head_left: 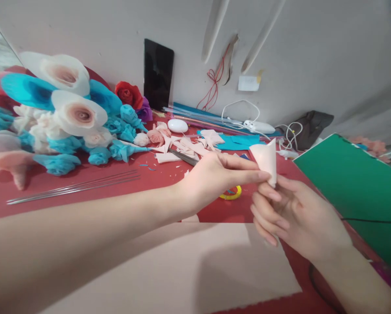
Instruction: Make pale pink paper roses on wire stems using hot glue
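A pale pink piece of crepe paper (263, 158), rolled into a cone, stands upright between my two hands. My left hand (216, 176) is closed, with thumb and fingers pinching the cone near its lower end. From below on the right, my right hand (293, 213) grips the narrow bottom tip, its other fingers curled. Beneath my arms lies a large pale pink paper sheet (169, 266). Scissors with yellow handles (232, 194) and dark blades are partly hidden behind my left hand.
Paper flowers in blue, white, pink and red (80, 115) crowd the left. Thin metal rods (74, 187) lie before them on the red tabletop. Pink paper scraps (178, 146) and a white oval case (177, 126) are behind. A dark phone (158, 74) leans on the wall; a green board (355, 187) is at right.
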Demonstrator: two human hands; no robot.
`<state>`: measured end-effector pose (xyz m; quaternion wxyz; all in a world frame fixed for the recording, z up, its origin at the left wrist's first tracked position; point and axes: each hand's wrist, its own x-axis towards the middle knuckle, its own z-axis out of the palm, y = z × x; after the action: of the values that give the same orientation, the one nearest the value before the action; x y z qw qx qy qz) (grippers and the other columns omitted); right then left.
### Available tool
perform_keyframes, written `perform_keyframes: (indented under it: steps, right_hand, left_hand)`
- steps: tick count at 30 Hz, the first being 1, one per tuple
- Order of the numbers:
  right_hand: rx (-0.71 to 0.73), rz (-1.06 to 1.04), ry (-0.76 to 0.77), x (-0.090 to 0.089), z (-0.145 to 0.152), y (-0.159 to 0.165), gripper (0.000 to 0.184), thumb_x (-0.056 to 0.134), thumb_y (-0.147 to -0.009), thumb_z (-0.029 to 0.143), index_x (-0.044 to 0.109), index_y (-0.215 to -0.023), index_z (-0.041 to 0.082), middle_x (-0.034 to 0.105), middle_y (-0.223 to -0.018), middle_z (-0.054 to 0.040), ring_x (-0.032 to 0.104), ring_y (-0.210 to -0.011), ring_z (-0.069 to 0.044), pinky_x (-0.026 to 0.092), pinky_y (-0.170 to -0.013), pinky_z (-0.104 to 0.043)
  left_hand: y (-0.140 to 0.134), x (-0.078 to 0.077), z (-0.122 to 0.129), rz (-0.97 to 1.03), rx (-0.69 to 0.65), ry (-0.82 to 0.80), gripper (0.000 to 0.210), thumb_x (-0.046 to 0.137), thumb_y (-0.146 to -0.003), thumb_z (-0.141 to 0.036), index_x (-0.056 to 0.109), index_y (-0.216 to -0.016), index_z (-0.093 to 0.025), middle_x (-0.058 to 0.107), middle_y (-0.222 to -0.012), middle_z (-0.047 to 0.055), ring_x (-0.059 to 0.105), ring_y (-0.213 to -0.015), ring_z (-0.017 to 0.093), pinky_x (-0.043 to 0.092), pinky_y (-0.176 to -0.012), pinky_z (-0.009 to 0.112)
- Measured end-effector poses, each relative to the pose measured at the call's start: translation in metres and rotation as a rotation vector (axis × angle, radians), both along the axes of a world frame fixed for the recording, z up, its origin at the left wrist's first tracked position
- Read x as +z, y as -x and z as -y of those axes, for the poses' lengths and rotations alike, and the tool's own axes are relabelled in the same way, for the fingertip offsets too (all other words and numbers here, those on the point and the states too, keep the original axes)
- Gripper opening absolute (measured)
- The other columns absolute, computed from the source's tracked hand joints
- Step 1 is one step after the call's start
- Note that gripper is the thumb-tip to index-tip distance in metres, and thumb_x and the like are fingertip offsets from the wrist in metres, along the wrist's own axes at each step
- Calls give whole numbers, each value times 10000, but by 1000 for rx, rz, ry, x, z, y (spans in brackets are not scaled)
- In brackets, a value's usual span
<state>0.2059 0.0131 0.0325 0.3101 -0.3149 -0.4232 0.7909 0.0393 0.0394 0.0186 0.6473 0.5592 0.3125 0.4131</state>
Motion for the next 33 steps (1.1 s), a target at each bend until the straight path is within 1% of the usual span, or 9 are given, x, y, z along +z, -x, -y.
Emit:
perform_keyframes:
  steps: [5, 9, 12, 14, 16, 18, 22, 28, 33]
  right_hand:
    - [-93, 73, -84, 0, 1, 2, 331, 438, -919, 387, 572, -703, 175, 446, -481, 40, 398, -380, -66, 479, -458, -205]
    - [-126, 92, -129, 1, 3, 2, 314, 468, -921, 376, 576, -707, 172, 459, -479, 45, 409, -375, -60, 487, -447, -200]
    - [-106, 94, -107, 3, 3, 1, 334, 470, -916, 400, 581, -701, 169, 467, -479, 35, 438, -387, -66, 486, -457, -198]
    - [-99, 90, -103, 4, 3, 1, 338, 471, -912, 406, 583, -699, 169, 470, -482, 31, 444, -392, -69, 485, -459, -202]
    - [-96, 89, -105, 4, 2, 0, 332, 474, -910, 403, 589, -702, 172, 472, -477, 30, 442, -388, -70, 485, -458, -206]
    - [-103, 104, -111, 4, 2, 1, 322, 490, -902, 405, 598, -703, 177, 476, -469, 31, 442, -380, -71, 487, -457, -210]
    - [-169, 147, -155, 0, 1, 4, 330, 560, -859, 437, 619, -666, 176, 484, -453, 31, 447, -366, -73, 483, -430, -204]
    - [-281, 208, -264, -3, 3, 3, 336, 532, -881, 427, 602, -679, 168, 500, -463, 24, 458, -393, -74, 479, -438, -188]
    - [-319, 214, -325, -2, 4, 0, 362, 429, -938, 383, 585, -692, 167, 490, -473, 20, 456, -392, -74, 471, -442, -188]
  left_hand:
    - [1, 0, -2, 61, -23, 29, 127, 669, -743, -264, 700, -691, -152, 710, -791, 29, 639, -838, 172, 471, -837, 295]
    - [0, -1, -3, 90, -20, 66, 179, 667, -747, -326, 694, -754, -149, 663, -783, 22, 613, -880, 178, 444, -847, 301]
    - [-1, -3, -4, 118, 3, 50, 254, 623, -776, -361, 651, -617, -165, 569, -648, -24, 582, -776, 139, 427, -788, 281]
    - [-1, -4, -4, 134, 13, 31, 320, 587, -803, -354, 622, -546, -166, 540, -612, -32, 560, -735, 120, 419, -767, 270]
    - [-1, -4, -4, 127, 17, 37, 279, 601, -789, -351, 657, -583, -172, 584, -634, -22, 576, -752, 129, 434, -759, 268]
    - [-1, -2, -2, 92, 14, 53, 200, 650, -745, -359, 705, -677, -179, 658, -694, 1, 608, -787, 155, 462, -746, 272]
    - [-1, 1, 2, 31, -13, 54, 168, 711, -691, -324, 730, -782, -184, 727, -782, 21, 650, -740, 160, 504, -673, 260]
    - [0, 1, 1, -13, 46, 18, 141, 651, -762, -287, 703, -751, -157, 716, -799, 30, 645, -791, 162, 489, -737, 268]
    - [-2, -2, -2, 36, 68, 44, 150, 625, -794, -259, 646, -723, -128, 638, -736, 4, 576, -725, 110, 434, -703, 239]
